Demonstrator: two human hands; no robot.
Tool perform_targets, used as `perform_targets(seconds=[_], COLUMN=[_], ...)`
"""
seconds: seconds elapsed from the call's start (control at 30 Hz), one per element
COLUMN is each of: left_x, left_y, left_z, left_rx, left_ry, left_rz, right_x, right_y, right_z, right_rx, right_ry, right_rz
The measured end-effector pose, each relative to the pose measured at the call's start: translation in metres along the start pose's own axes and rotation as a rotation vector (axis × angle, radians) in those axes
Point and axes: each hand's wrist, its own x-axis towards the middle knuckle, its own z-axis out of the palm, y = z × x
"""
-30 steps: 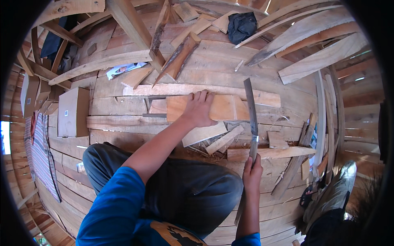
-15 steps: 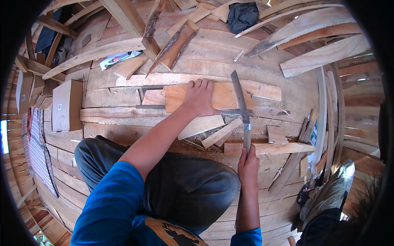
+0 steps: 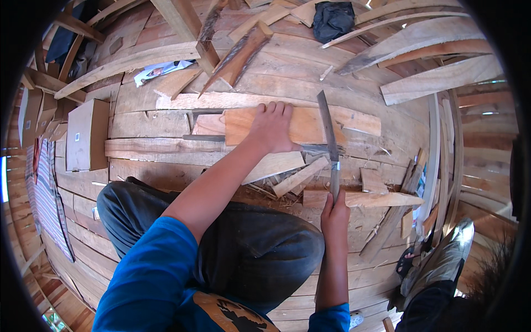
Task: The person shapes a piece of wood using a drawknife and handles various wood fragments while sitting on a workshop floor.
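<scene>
The plank floor (image 3: pixel 298 72) fills most of my view, its edges swallowed by the dark rim. A second person's trouser leg (image 3: pixel 442 260) shows low on the right, cut off there, the rest lost in shadow. Nearer, the kneeling worker's dark trousers (image 3: pixel 260 238) spread below a short board (image 3: pixel 307 127), which lies crosswise in front of them over other strips of timber. What sits directly beneath it I can't make out. A saw (image 3: pixel 331 145) stretches away from the worker across the board's right end; from up here I can't tell whether its blade touches the wood, and its teeth are too small to see. The right hand (image 3: pixel 336 214) is wrapped snugly round the saw's handle, thumb lying along it, while the forearm covers the handle's lower end. The left hand (image 3: pixel 271 127) is unclenched, palm down on the board, its four fingers close together toward the far edge and thumb spread out near the close one. Whether those fingertips hook over the edge, I can't say
</scene>
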Motion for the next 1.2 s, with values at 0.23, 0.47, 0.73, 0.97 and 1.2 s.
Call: perform_targets(seconds=[0.23,0.47,0.73,0.97,1.2], left_x=[0.001,0.003,0.006,0.003,0.007], left_y=[0.002,-0.005,-0.006,-0.008,-0.006], left_z=[-0.003,0.003,0.006,0.001,0.017], left_rx=[-0.003,0.044,0.014,0.000,0.063], left_ry=[-0.036,0.042,0.062,0.032,0.131], left_rz=[-0.020,0.040,0.007,0.025,0.062], right_x=[-0.011,0.006,0.021,0.006,0.032], right_y=[0.012,0.009,0.010,0.005,-0.003], right_z=[-0.003,0.003,0.009,0.011,0.016], right_rx=[-0.098,-0.097,-0.064,-0.066,-0.009], right_ry=[-0.048,-0.054,-0.071,-0.115,-0.080], right_rz=[0.004,-0.037,-0.001,0.080,0.037])
